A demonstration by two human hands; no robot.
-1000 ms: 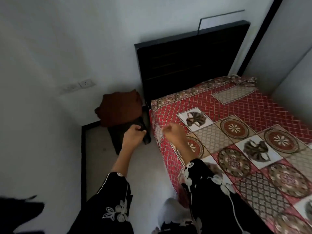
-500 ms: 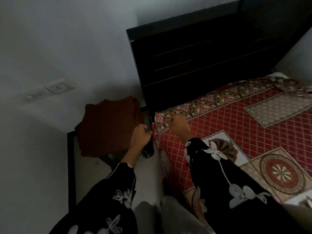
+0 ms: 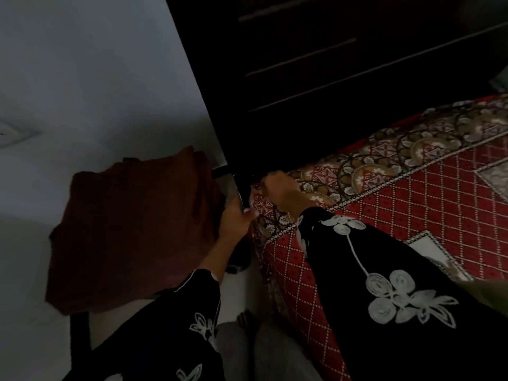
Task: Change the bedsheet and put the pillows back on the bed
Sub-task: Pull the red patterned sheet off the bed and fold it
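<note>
A red patterned bedsheet point(image 3: 406, 213) covers the bed below a dark headboard point(image 3: 330, 78). Both hands are at the sheet's top left corner. My right hand point(image 3: 280, 191) lies on top of the corner with fingers curled into the cloth by the headboard. My left hand point(image 3: 236, 218) grips the sheet's edge at the side of the mattress, just below the corner. No pillows are in view.
A brown cloth point(image 3: 132, 229) lies heaped over a low dark piece of furniture in the gap between the bed and the white wall point(image 3: 82, 78). A wall socket point(image 3: 11, 133) sits at far left. My feet stand on the pale floor point(image 3: 236, 292) beside the bed.
I have leaned in closer to the headboard corner. Both hands moved up along the bed's side to the corner and took hold of the sheet there.
</note>
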